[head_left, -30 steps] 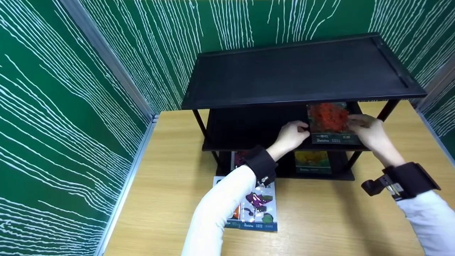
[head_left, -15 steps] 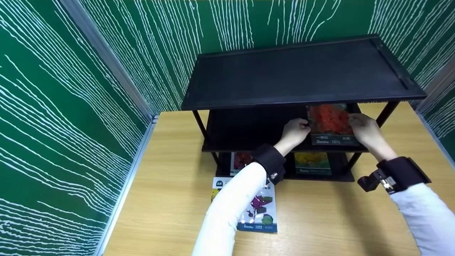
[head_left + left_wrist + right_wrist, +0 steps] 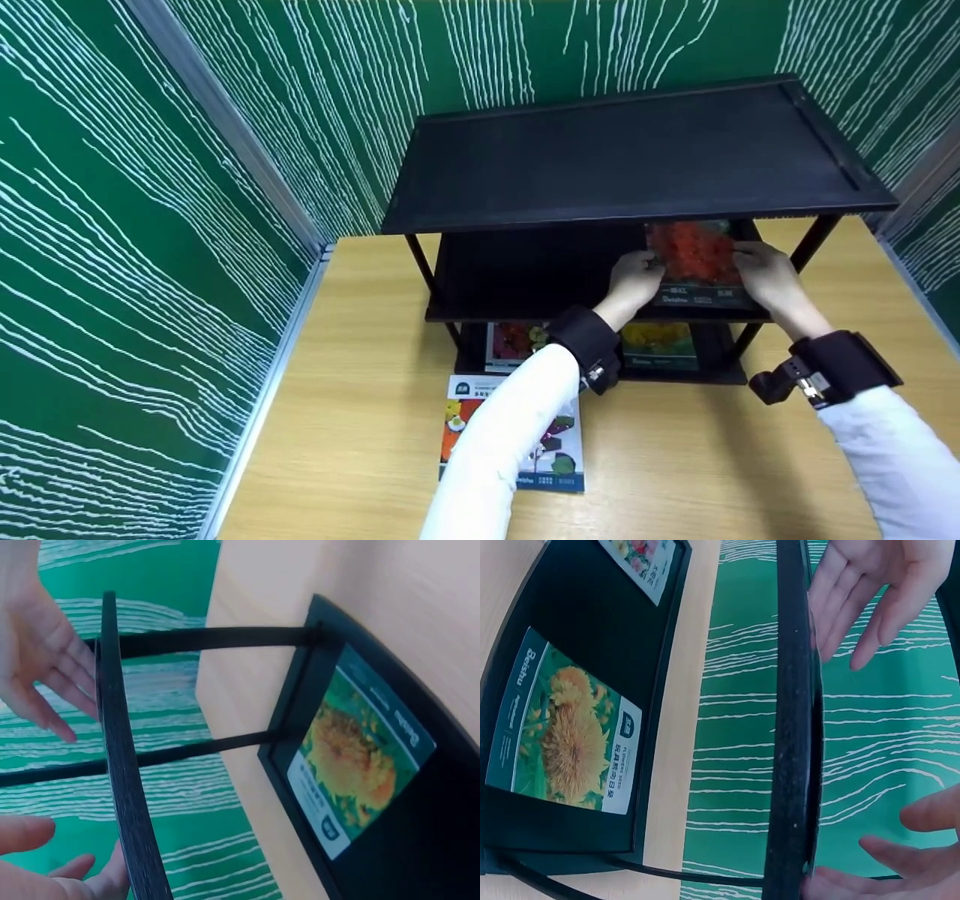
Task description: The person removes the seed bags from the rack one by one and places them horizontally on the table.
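Note:
A seed packet with red flowers (image 3: 694,255) lies at the right end of the black rack's middle shelf (image 3: 525,277). My left hand (image 3: 635,279) is at its left edge, fingertips right at the side of the packet. At the opposite edge, my right hand (image 3: 765,274) touches the packet's right side. Both wrist views show the fingers loosely extended beside the shelf edge, with the left hand (image 3: 60,874) low in the left wrist view and the right hand (image 3: 900,855) low in the right one. The packet's far end is hidden under the top shelf.
On the bottom shelf lie a yellow-flower seed packet (image 3: 574,735) and a red-and-pink one (image 3: 514,341). More packets, one with purple flowers (image 3: 559,450), lie on the wooden table (image 3: 360,420) in front, partly behind my left sleeve. Dark posts (image 3: 816,244) support the top shelf (image 3: 637,157).
My left hand has moved slightly right, up against the red-flower packet's left edge. My right hand stays at the right edge, its wrist slightly further left and up.

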Motion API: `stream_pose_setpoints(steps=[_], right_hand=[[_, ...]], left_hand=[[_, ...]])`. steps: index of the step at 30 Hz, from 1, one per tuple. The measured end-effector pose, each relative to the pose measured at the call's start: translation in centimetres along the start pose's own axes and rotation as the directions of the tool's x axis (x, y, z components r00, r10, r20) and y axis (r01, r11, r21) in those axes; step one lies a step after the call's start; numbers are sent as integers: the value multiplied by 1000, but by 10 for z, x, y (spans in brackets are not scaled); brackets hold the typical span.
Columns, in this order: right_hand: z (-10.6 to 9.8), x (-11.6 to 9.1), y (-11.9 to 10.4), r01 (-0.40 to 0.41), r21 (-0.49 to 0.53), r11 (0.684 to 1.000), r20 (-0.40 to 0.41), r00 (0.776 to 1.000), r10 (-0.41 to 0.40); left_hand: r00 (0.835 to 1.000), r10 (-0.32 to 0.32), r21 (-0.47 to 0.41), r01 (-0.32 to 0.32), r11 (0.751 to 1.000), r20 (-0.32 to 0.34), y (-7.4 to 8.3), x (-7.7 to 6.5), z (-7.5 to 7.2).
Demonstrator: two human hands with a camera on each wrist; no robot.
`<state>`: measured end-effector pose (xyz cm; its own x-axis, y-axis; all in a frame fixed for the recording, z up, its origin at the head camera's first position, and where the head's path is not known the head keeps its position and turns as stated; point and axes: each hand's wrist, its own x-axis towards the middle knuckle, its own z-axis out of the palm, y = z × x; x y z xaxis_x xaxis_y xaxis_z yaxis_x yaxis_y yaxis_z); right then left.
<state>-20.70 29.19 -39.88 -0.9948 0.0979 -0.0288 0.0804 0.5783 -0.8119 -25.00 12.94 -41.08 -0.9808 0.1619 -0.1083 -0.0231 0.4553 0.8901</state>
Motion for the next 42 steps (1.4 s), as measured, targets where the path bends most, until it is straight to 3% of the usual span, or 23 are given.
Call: stream_pose_setpoints(steps=[2, 5, 9, 12, 16, 19, 20, 22, 23, 26, 28, 30, 35, 39, 42], right_hand=[[0, 1, -1, -20, 19, 1000, -8, 1000, 20], [1, 2, -1, -48, 45, 998, -34, 998, 50], [1, 1, 2, -59, 86, 994, -81, 995, 66], [0, -2, 5, -55, 149, 987, -109, 992, 71], [-3, -4, 7, -69, 251, 965, -93, 991, 95], [-4, -4, 8, -92, 307, 947, -63, 991, 117], [-5, -5, 9, -94, 359, 928, -54, 991, 121], [-5, -6, 10, -82, 476, 876, -34, 993, 111], [-6, -7, 11, -69, 546, 835, -22, 995, 97], [-7, -10, 15, -46, 721, 691, 28, 999, 37], [-9, -12, 17, -60, 767, 639, 69, 998, 11], [-11, -13, 17, -98, 780, 619, 118, 993, 8], [-13, -15, 14, -208, 789, 578, 226, 973, 43], [-13, -17, 11, -241, 804, 544, 263, 964, 39], [-13, -19, 10, -254, 790, 558, 284, 958, 34]], left_hand=[[1000, -10, -10, 9, 1000, -30, 0, 1, 2], [994, -82, -88, 75, 993, -73, 1, 2, 2], [979, -186, -282, 157, 947, -81, -5, 10, 5], [981, -182, -378, 141, 915, -75, -34, 38, 22], [983, -158, -429, 101, 898, -98, -88, 95, 62], [981, -172, -425, 118, 898, -91, -107, 117, 77], [981, -175, -431, 123, 894, -81, -110, 120, 78], [983, -170, -441, 125, 889, -63, -107, 114, 70], [987, -150, -448, 108, 887, -59, -100, 103, 62], [987, -159, -479, 128, 869, -25, -58, 53, 21], [986, -164, -477, 138, 868, -13, -30, 22, -3], [982, -189, -459, 175, 871, 16, -11, 2, -20], [981, -191, -431, 188, 883, 38, -12, -3, -26], [983, -179, -436, 180, 882, 45, -14, -7, -31], [984, -168, -447, 174, 877, 54, -16, -11, -35]])
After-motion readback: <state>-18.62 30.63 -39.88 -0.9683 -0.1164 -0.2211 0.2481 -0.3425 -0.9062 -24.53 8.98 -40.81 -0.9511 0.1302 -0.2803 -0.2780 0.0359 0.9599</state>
